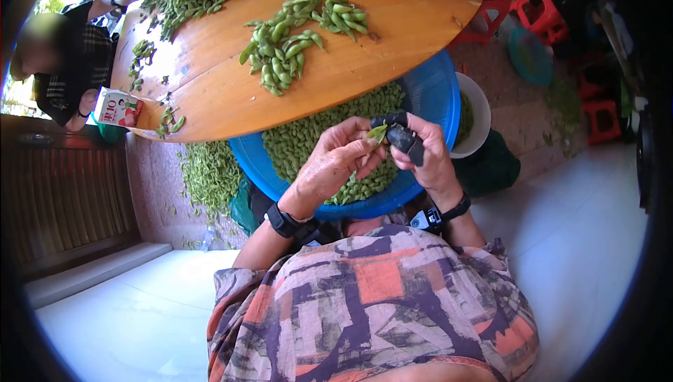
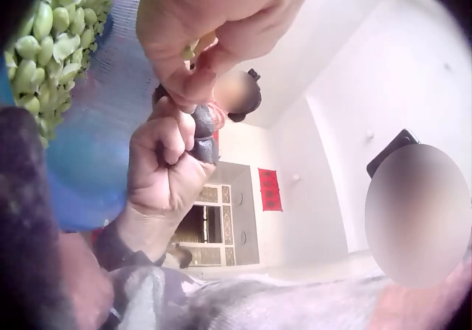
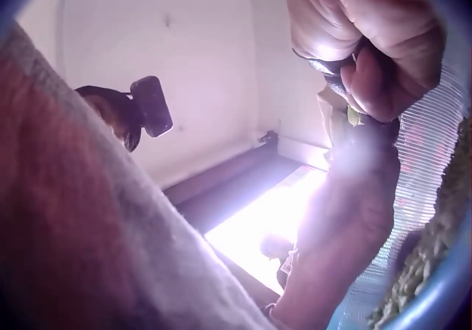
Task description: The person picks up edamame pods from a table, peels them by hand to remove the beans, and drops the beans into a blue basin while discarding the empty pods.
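Here, both hands [image 1: 340, 157] grip a thin green pod [image 1: 377, 133].

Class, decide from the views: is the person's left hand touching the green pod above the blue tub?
Touching. The head view shows the left hand pinching the green pod, thumb against its side.

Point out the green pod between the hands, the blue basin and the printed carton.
Green pod [image 1: 378, 132]: head view, middle of its visible skin.
Blue basin [image 1: 436, 94]: head view, bare inner wall, right side.
Printed carton [image 1: 116, 108]: head view, printed face.
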Available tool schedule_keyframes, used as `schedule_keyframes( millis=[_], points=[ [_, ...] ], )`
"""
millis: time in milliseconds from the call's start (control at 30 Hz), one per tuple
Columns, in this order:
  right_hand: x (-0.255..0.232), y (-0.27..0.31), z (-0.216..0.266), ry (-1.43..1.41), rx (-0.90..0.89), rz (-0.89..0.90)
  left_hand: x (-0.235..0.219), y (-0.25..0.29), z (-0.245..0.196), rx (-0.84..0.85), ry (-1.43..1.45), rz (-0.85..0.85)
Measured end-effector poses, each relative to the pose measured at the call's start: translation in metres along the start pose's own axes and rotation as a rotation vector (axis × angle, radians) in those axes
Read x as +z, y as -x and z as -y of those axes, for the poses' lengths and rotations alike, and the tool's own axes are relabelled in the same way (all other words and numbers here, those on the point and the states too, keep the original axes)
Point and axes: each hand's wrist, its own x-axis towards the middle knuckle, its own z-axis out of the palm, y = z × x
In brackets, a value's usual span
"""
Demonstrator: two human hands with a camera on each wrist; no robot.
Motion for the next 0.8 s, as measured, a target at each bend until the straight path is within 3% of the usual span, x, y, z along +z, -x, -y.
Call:
schedule_keyframes(
  millis=[33,67,133,167,200,267,300,400,433,467,500,567,600,667,733,767,800],
  points=[
    [0.003,0.001,0.002,0.144,-0.060,-0.012,0.004,0.000,0.006,-0.014,0.014,-0.126],
    [0.005,0.000,0.002,0.147,-0.072,-0.005,0.005,0.001,0.007,-0.003,0.006,-0.122],
    [0.009,-0.001,0.001,0.416,-0.221,-0.085,0.005,0.001,0.007,-0.001,0.081,-0.103],
    [0.010,0.001,0.006,0.317,-0.119,-0.096,0.008,0.001,0.010,0.014,0.101,-0.116],
    [0.010,0.001,0.005,0.318,-0.131,-0.088,0.005,0.001,0.009,0.017,0.072,-0.073],
    [0.011,-0.001,0.002,0.552,-0.208,-0.112,0.000,0.000,0.008,0.035,-0.017,-0.036],
    [0.011,-0.003,0.003,0.726,-0.336,-0.094,-0.001,0.000,0.008,0.044,-0.023,-0.033],
    [0.013,0.000,-0.001,0.857,-0.472,-0.084,-0.001,0.002,0.008,0.026,-0.115,-0.083],
    [0.012,-0.001,0.002,0.777,-0.412,-0.073,0.001,0.001,0.010,0.127,-0.276,-0.114],
    [0.013,0.004,0.012,0.360,-0.118,-0.054,0.002,0.001,0.012,0.226,-0.436,-0.143],
    [0.008,0.001,0.008,0.284,-0.088,-0.064,0.008,0.003,0.007,0.001,0.147,-0.200],
    [0.004,0.000,0.003,0.205,-0.051,-0.083,0.008,0.002,0.002,-0.017,0.140,-0.164],
    [0.005,0.000,0.002,0.282,-0.118,-0.111,0.007,0.001,0.001,-0.023,0.131,-0.123],
    [0.001,-0.001,0.004,0.361,-0.192,-0.134,0.002,0.001,0.002,-0.064,0.017,-0.132],
    [-0.020,0.002,0.011,0.133,-0.323,-0.268,0.010,0.005,-0.009,0.017,-0.952,-0.018],
    [-0.034,0.004,0.020,0.285,-0.373,-0.398,0.019,0.009,-0.021,0.075,-1.138,0.046],
    [-0.051,0.005,0.033,0.437,-0.422,-0.529,0.025,0.010,-0.034,0.077,-1.144,0.043]
  ],
)
